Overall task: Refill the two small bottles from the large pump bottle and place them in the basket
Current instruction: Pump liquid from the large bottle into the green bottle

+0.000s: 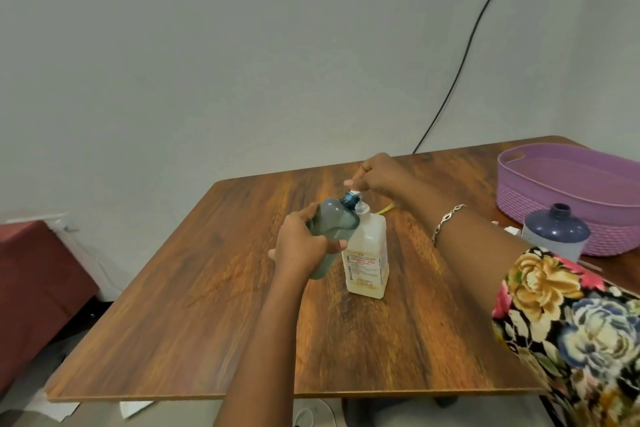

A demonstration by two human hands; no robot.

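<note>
Fingers [336, 245], left hand [303, 243], clamp grey translucent bottle [332, 220] tilted to catch spout; right hand [379, 173] grips head of pale pump bottle [369, 255].

Small bottle ×2 [330, 224] [554, 232], pump bottle ×1 [369, 253], basket ×1 [519, 199], table ×1 [207, 288] — cable ×1 [464, 62], bracelet ×1 [446, 220].

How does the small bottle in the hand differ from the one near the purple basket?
The held bottle is tilted in the left hand, neck at the pump bottle; the other bottle, by the basket, stands upright on the table. The held bottle looks grey-green; the other has a dark blue shoulder. Both seem uncapped.
</note>
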